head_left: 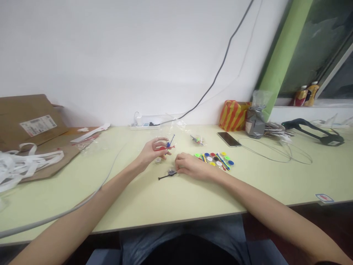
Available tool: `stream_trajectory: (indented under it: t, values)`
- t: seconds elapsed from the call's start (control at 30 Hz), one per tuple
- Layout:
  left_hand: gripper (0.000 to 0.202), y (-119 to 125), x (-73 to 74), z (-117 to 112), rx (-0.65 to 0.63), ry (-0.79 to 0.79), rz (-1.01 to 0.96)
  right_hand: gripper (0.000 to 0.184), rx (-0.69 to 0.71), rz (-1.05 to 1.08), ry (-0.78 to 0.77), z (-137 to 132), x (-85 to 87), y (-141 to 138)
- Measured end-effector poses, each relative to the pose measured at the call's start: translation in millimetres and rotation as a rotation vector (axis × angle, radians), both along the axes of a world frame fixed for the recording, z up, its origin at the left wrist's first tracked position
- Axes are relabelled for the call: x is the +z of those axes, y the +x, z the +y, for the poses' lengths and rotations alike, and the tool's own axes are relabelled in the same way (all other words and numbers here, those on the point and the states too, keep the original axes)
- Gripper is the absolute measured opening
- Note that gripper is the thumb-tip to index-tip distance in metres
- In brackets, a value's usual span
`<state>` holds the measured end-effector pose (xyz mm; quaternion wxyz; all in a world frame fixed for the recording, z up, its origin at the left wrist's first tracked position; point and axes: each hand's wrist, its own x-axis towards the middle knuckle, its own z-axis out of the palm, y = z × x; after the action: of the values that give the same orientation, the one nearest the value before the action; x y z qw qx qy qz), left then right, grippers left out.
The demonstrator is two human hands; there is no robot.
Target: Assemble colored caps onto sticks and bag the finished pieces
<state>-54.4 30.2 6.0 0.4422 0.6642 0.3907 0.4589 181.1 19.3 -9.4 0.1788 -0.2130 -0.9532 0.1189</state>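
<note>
My left hand [153,151] is raised a little over the table, its fingers pinched round red and blue plastic arrow spinners [167,145]. A small clear disc [158,160] is under that hand. My right hand [190,165] rests on the table with curled fingers, and what lies inside them is hidden. From beside its fingertips a black arrow spinner [171,172] with a clear round base reaches left across the tabletop. Right of that hand, several coloured round caps [210,159] lie in rows, with yellow, blue and red arrows [223,162] among them.
A clear bag of small coloured parts [197,140] and a phone [228,139] lie farther back. Cardboard [33,121] and white straps [30,162] are at left. A grey cable [96,191] crosses my left forearm. A power strip [146,126] stands by the wall.
</note>
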Motion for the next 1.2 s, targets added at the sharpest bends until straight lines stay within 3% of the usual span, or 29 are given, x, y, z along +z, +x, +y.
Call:
stream_trajectory:
  t: [0.23,0.4,0.57,0.67,0.77,0.93,1.2]
  values:
    - [0.060,-0.8,-0.2,-1.8,-0.040,-0.025,0.011,0.005,-0.014,0.001,0.001,-3.3,3.7,-1.1]
    - [0.061,-1.4,-0.6,-2.0,-0.077,-0.067,0.011,0.024,0.046,0.086,-0.078,-10.1,4.4,-3.9]
    - [0.061,-1.7,-1.2,-0.7,-0.064,-0.050,-0.003,0.012,0.072,0.124,-0.126,-15.0,2.9,-11.0]
    - [0.060,-1.4,-0.1,-1.0,-0.036,-0.029,-0.004,0.015,0.054,0.275,-0.125,-13.8,9.1,-5.9]
    - [0.061,-0.6,1.6,-2.8,-0.057,-0.042,0.013,0.022,-0.081,0.577,0.020,-6.7,18.6,5.8]
    - [0.062,1.6,2.2,-7.6,-0.273,-0.153,0.101,0.026,-0.421,0.821,0.259,12.6,27.7,26.5]
    - [0.057,3.5,1.1,-10.4,-0.351,-0.209,0.152,0.018,-0.529,0.861,0.318,23.0,23.8,32.4]
